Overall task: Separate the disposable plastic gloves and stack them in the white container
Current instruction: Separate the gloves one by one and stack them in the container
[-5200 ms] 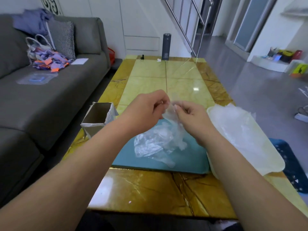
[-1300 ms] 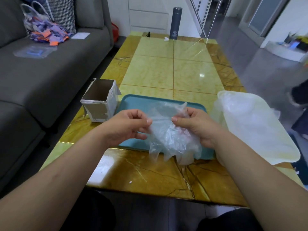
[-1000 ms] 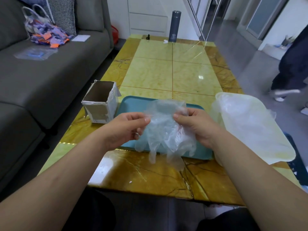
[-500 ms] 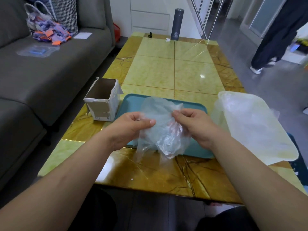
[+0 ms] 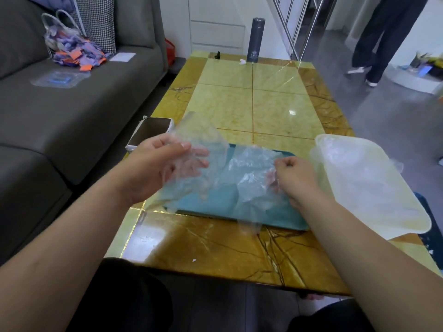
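— What's furthest left?

— A grey sofa [image 5: 72, 111], then a torn cardboard box [image 5: 153, 128] standing open on the table [image 5: 275, 97], just left of a teal tray [image 5: 206, 207].

— And the left hand [image 5: 163, 168]?

— It is raised over the tray's left end, partly in front of the box. Its fingers [image 5: 172, 146] are nearly straight, with the thumb pressed down on a single clear glove [image 5: 199, 137], pinching it. The film drapes over the fingertips and stands up above the hand.

— Is that glove free of the others?

— I can't tell; the plastic overlaps in the middle. The right hand [image 5: 294, 178] is over the tray's right end, fingers [image 5: 287, 162] curled tight into a crumpled bunch of gloves [image 5: 251, 178], which hangs down past the tray's near edge.

— And the white container [image 5: 393, 212]?

— At the table's right edge, just beside the tray, with flattened gloves [image 5: 347, 161] lying in its far end.

— Anything behind?

— A dark flask [image 5: 256, 40] upright at the table's far end, and a person's legs [image 5: 381, 37] on the floor to the far right.
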Motion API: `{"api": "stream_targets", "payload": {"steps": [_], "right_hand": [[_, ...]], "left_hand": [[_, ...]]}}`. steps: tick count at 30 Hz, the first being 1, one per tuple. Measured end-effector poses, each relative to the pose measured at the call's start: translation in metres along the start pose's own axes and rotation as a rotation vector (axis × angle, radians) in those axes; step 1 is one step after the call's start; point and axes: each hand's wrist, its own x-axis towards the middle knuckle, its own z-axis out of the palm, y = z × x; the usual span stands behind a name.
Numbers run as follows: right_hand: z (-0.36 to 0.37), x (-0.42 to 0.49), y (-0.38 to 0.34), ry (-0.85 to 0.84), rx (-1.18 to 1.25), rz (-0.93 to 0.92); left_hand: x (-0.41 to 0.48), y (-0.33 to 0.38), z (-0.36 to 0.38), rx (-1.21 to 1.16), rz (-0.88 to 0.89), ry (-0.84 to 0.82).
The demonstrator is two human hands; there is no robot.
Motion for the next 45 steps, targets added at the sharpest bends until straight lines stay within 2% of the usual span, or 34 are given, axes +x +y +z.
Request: {"api": "stream_targets", "payload": {"steps": [2, 4, 8, 15, 18, 21, 25, 27, 30, 31, 34, 36, 39, 41, 45], "right_hand": [[0.004, -0.001, -0.007, -0.069, 0.049, -0.03], [0.011, -0.008, -0.018, -0.236, 0.196, 0.011], [0.014, -0.02, -0.025, -0.517, 0.466, 0.13], [-0.006, -0.027, -0.023, -0.554, 0.596, 0.162], [-0.012, -0.026, -0.023, -0.674, 0.668, 0.223], [-0.015, -0.03, -0.023, -0.755, 0.617, 0.139], [-0.009, -0.025, -0.015, -0.63, 0.527, 0.071], [-0.01, -0.022, -0.014, -0.567, 0.502, 0.07], [-0.016, -0.019, -0.017, -0.573, 0.452, 0.049], [-0.02, -0.018, -0.019, -0.583, 0.443, 0.044], [-0.03, -0.02, -0.028, -0.615, 0.424, 0.026], [-0.037, -0.02, -0.036, -0.601, 0.405, 0.002], [-0.056, -0.014, -0.048, -0.483, 0.308, -0.021], [-0.075, -0.008, -0.054, -0.418, 0.231, -0.002], [-0.123, -0.007, -0.059, -0.396, 0.026, 0.013]], "left_hand": [[-0.007, 0.012, 0.003, -0.036, 0.004, -0.105], [-0.008, 0.013, 0.013, -0.075, -0.022, -0.157], [0.01, -0.01, 0.028, 0.033, -0.082, -0.141], [0.02, -0.039, 0.038, 0.195, -0.155, -0.055], [0.023, -0.04, 0.04, 0.18, -0.163, -0.021], [0.025, -0.041, 0.044, 0.13, -0.167, -0.003], [0.026, -0.047, 0.048, 0.095, -0.173, -0.009], [0.029, -0.051, 0.045, 0.128, -0.168, 0.062], [0.034, -0.054, 0.038, 0.295, -0.102, 0.216], [0.036, -0.052, 0.038, 0.32, -0.109, 0.207], [0.039, -0.048, 0.043, 0.268, -0.195, -0.013], [0.04, -0.045, 0.048, 0.189, -0.207, -0.089], [0.042, -0.038, 0.067, 0.085, -0.204, -0.111], [0.045, -0.028, 0.088, 0.121, -0.173, -0.092], [0.056, -0.011, 0.138, 0.096, -0.18, -0.11]]}}
